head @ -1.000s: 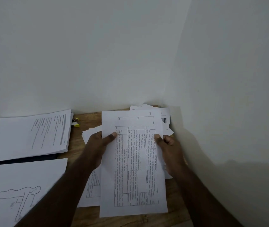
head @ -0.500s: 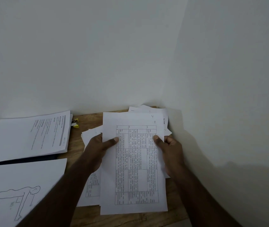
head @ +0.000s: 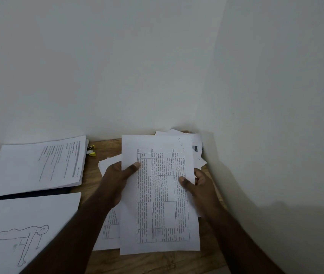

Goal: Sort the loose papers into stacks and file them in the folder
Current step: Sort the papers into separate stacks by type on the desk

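Left hand (head: pixel 117 180) and right hand (head: pixel 200 186) pinching a table-printed sheet (head: pixel 160 194) by its sides, over loose papers (head: pixel 108 230).

The scene is dim and flat, with a cool grey-green cast over the walls (head: pixel 117 66) that fill the upper two thirds of the frame. The light is soft and throws no glare. A broad, soft-edged shadow darkens the wall at the lower right of the frame, and the corner where the walls meet, right of centre, falls into shade. The white sheets (head: pixel 158 194) at lower centre and lower left are the brightest areas, yet look grey. Their printed text is too soft to read. Wide-angle distortion bows the paper edges at the left border, and the forearms at the bottom edge blur slightly.
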